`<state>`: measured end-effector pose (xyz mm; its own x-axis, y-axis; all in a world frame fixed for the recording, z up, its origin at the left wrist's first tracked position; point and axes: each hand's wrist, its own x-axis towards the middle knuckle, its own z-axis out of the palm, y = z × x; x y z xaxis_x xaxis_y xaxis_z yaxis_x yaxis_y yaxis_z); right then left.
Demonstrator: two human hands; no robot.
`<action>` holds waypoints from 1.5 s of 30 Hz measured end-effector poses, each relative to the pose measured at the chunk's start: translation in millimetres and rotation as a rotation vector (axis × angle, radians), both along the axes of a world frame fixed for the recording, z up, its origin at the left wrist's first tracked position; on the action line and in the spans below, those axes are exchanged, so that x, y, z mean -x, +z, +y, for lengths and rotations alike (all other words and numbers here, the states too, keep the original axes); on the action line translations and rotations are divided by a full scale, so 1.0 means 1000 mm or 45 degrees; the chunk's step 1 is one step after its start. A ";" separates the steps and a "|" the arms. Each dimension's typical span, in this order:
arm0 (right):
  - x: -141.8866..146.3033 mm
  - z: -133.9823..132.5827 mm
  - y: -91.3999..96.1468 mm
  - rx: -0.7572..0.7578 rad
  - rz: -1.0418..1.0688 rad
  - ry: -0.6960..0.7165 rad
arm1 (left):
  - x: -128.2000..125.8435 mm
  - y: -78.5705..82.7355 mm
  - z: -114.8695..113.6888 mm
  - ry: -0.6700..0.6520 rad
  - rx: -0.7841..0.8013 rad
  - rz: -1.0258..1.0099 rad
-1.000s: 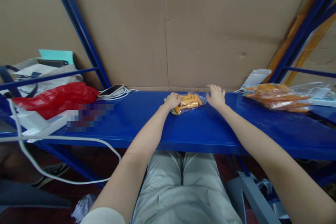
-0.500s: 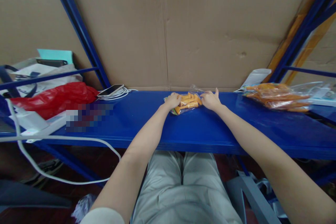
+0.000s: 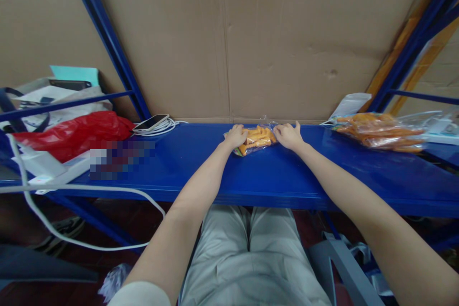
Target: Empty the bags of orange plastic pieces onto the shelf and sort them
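Note:
A clear plastic bag of orange stick-shaped pieces point(image 3: 258, 137) lies on the blue shelf top point(image 3: 265, 174); I cannot tell for certain what the pieces are. My left hand point(image 3: 236, 136) grips the bag's left end, its fingers curled over the edge. At the other end, my right hand point(image 3: 288, 135) holds the clear, loose plastic between fingers and thumb, with one finger sticking up. Part of the bag is hidden under both hands.
Several similar orange packs point(image 3: 378, 131) are piled at the right. To the left lie a phone point(image 3: 152, 123), a coiled white cable point(image 3: 161, 129), a red plastic bag point(image 3: 79, 134) and a white power strip point(image 3: 66, 174). A cardboard sheet point(image 3: 287, 43) stands behind.
Both hands stay on the bag in nearly the same place. Only a very slight shift of the view and of the clear plastic shows.

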<state>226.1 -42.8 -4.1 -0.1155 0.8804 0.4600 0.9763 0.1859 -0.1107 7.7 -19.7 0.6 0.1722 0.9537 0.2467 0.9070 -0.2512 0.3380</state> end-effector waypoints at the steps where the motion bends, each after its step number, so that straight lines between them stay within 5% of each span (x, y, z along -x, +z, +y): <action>1: 0.001 -0.001 0.000 -0.017 0.002 0.028 | 0.000 0.000 0.000 0.012 -0.008 -0.013; 6: 0.001 0.001 -0.002 -0.090 -0.011 0.116 | 0.003 -0.001 0.002 0.081 -0.029 -0.087; 13: 0.000 0.003 -0.001 -0.075 -0.030 0.003 | 0.010 0.000 0.003 0.188 0.115 -0.083; 25: -0.002 0.001 0.009 0.053 0.327 -0.347 | 0.007 0.001 0.000 0.143 0.109 -0.023; 33: -0.005 0.005 0.006 -0.007 0.411 -0.325 | 0.006 0.003 -0.001 0.165 0.103 0.009; 45: -0.015 0.013 0.001 -0.075 0.895 -0.328 | 0.015 0.004 0.002 0.233 0.136 0.111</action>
